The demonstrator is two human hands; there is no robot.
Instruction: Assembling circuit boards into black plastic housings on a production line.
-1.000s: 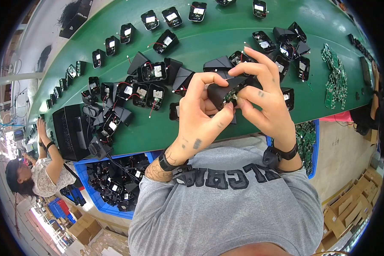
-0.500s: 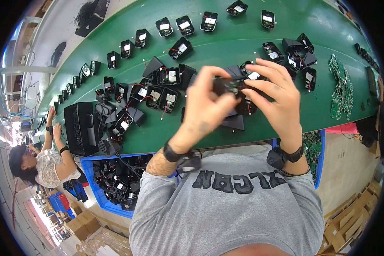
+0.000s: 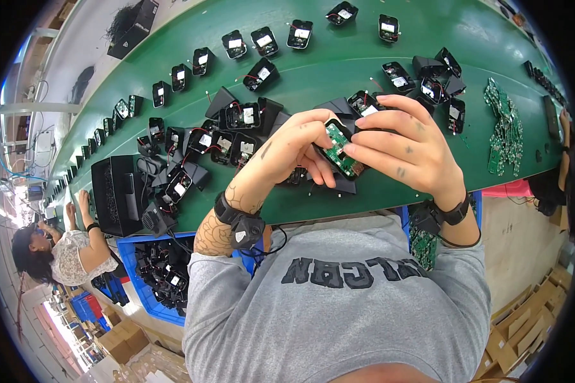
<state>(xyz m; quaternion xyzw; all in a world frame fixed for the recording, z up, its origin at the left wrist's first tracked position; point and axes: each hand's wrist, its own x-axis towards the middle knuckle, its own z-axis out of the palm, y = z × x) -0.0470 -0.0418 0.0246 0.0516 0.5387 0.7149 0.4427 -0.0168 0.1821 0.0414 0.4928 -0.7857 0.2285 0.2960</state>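
Between my hands, above the bench, is a small black plastic housing (image 3: 350,173) with a green circuit board (image 3: 334,142) lying in its opening, component side up. My left hand (image 3: 291,143) grips the housing from the left, fingers bent round it. My right hand (image 3: 412,147) is closed over the right side, its fingertips pressing on the board and the edge. Its thumb is hidden. Just beyond my hands lie more black housings with red wires, such as one housing (image 3: 363,102) partly covered by my right fingers.
Open black housings (image 3: 243,115) cluster on the green bench (image 3: 338,64), with a row along the far side. A heap of green circuit boards (image 3: 505,127) lies right. A black box (image 3: 114,195) stands left. Below are blue bins (image 3: 131,255). A co-worker (image 3: 76,255) is at left.
The housing has turned so that the green circuit board now faces up. My left wrist has rotated and moved left; the right fingers have closed in over the board.
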